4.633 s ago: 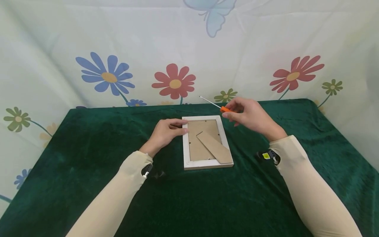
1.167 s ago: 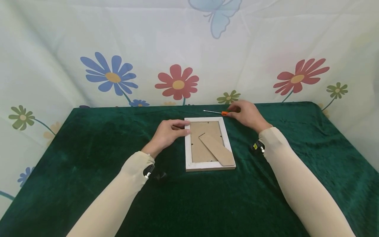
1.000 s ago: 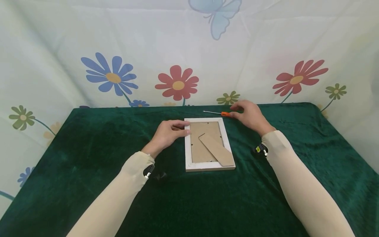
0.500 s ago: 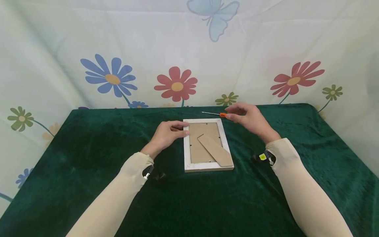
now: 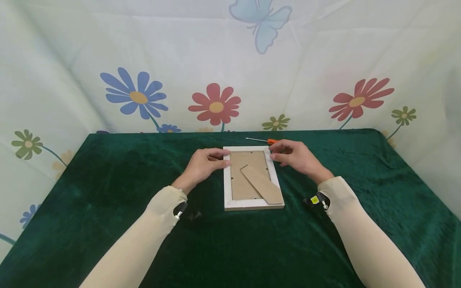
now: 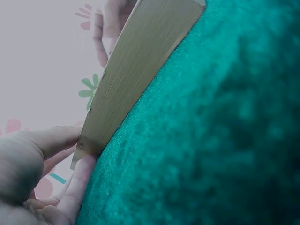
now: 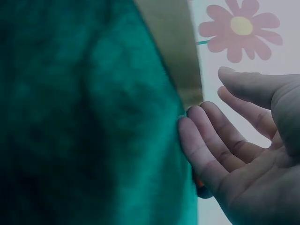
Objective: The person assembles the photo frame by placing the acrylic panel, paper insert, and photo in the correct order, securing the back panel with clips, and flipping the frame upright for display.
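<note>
Face down on the green cloth lies a picture frame (image 5: 227,180), its white border around a brown backing board (image 5: 239,188) with a slanted stand leg (image 5: 264,186). My left hand (image 5: 201,165) holds its upper left side, thumb and fingers on the edge; the left wrist view shows the fingers against the wooden side (image 6: 136,65). My right hand (image 5: 297,158) is at the upper right corner, thumb and fingers apart; in the right wrist view its fingertips are close to the frame's side (image 7: 180,51). A screwdriver (image 5: 271,141) with an orange handle lies behind the frame, released.
Green velvet cloth (image 5: 119,192) covers the table and has some folds on the right. A white curtain (image 5: 173,52) with printed flowers and a butterfly hangs behind the far edge.
My right hand lowered the screwdriver onto the cloth behind the frame and let it go. It then came nearer, to the frame's right corner. My left hand stayed on the frame.
</note>
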